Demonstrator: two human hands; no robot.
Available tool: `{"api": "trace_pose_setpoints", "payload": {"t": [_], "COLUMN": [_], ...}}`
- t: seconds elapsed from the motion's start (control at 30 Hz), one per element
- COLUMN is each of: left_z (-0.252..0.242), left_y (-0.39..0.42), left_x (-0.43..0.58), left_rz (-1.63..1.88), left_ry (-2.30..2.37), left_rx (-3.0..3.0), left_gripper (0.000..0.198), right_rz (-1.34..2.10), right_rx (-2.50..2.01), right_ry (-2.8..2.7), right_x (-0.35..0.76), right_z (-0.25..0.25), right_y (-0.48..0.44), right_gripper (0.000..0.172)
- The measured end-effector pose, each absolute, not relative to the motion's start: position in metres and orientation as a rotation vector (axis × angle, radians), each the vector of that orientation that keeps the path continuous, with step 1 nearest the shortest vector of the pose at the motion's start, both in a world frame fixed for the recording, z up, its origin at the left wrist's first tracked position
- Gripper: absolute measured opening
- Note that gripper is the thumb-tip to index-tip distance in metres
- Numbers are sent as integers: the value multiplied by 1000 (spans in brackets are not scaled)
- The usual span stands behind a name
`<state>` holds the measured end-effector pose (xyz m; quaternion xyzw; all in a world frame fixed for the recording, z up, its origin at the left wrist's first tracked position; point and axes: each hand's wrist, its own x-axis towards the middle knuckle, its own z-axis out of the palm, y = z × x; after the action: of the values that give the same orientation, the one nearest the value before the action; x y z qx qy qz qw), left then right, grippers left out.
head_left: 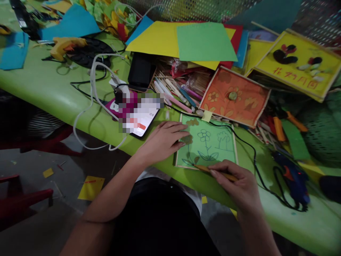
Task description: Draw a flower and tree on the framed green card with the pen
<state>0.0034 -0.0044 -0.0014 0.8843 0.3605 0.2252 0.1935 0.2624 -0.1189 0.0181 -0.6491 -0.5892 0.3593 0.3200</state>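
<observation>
Right hand (236, 179) pinches pencil-like tool (204, 169) near lower edge of green card (226, 153) on tabletop (48, 85); tip contact unclear. Left hand (165, 139) spread loosely, fingers on card. Best: brace card, follow leaf outline (188, 162) lightly.

The left hand (167, 138) partly hides the green card (213, 145).

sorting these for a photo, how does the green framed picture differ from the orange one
The green picture has mostly dark line drawings; the orange picture has two-tone flower shapes and a rounded piece near its middle. The left hand rests on the green picture; the orange picture lies farther back, untouched. Both have pale edging and floral designs.
</observation>
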Motion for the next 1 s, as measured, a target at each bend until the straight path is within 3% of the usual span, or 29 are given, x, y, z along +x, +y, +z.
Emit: {"api": "trace_pose_setpoints", "payload": {"t": [1.0], "left_z": [0], "left_y": [-5], "left_x": [4], "left_rz": [634], "left_ry": [1013], "left_rx": [2456], "left_gripper": [32], "right_rz": [839], "right_rx": [-1661], "right_ry": [-1782], "right_x": [237], "right_z": [24], "right_y": [-109], "right_gripper": [12]}}
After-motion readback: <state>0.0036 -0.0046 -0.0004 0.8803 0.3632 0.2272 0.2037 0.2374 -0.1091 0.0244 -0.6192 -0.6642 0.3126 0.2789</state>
